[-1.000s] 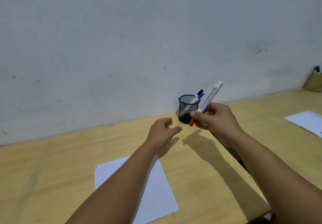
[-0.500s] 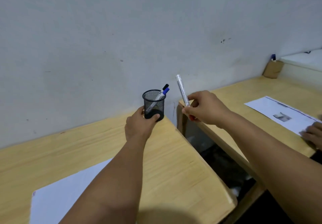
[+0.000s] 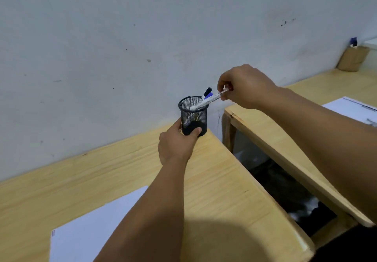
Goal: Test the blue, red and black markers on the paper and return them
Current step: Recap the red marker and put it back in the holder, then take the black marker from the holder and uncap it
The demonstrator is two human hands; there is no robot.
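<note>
Right hand (image 3: 245,87): fingers pinched closed on the upper end of a white-barrelled marker (image 3: 206,101); a trace of red shows at the pinched end. The marker is tilted, its lower end dipping past the rim into the mesh cup (image 3: 193,115), its upper end pointing up and right toward the hand. Cap colour otherwise hidden by the fingers.

Left hand (image 3: 176,144): wrapped around the base of the mesh cup, thumb on the front of the black solid bottom band, fingers behind on the left side. The cup stands upright on the tabletop (image 3: 224,180), close to the wall and near the tabletop's far right corner.

Inside the cup: two more markers leaning to the right rim, one with a black cap (image 3: 208,91), one with a blue cap (image 3: 210,95) just beside and below it. The blue cap lies right against the barrel of the held marker.

Paper (image 3: 91,231): white sheet flat on the tabletop, near the lower left, partly covered by the left forearm; well apart from the cup.

A second tabletop (image 3: 265,131) stands to the right across a dark gap, with another white sheet (image 3: 353,109) on it and a brown holder (image 3: 353,59) against the wall.
</note>
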